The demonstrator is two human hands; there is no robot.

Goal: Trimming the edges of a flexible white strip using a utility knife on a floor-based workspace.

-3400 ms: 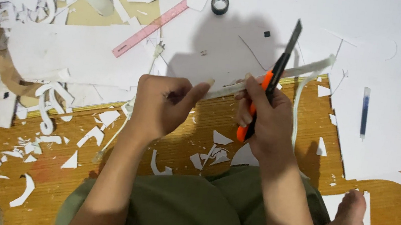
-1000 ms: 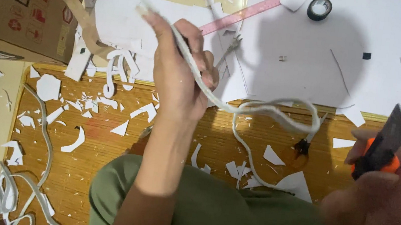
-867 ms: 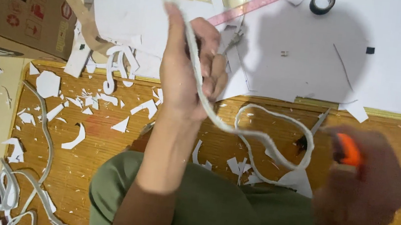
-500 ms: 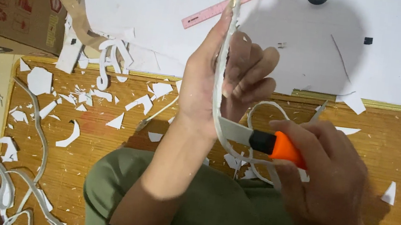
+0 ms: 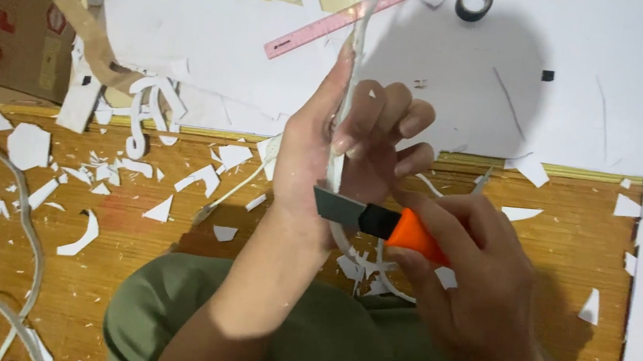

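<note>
My left hand (image 5: 345, 147) is raised at the centre and grips a long thin white foam strip (image 5: 348, 71) that runs upward from my fingers. My right hand (image 5: 467, 282) holds an orange-and-black utility knife (image 5: 381, 222). Its grey blade points left and meets the strip just below my left palm. The strip's loose lower end curls down between my hands over the wooden board (image 5: 566, 232). My knee in green cloth is at the bottom.
White foam sheets (image 5: 591, 82) cover the far side, with a pink ruler (image 5: 340, 20) and a black tape roll (image 5: 474, 1) on them. A cardboard box (image 5: 1, 15) stands at the upper left. Several white offcuts (image 5: 88, 178) litter the wood on the left.
My left hand lifted the strip and turned it upright. My right hand brought the knife in from the right until its blade reached the strip.
</note>
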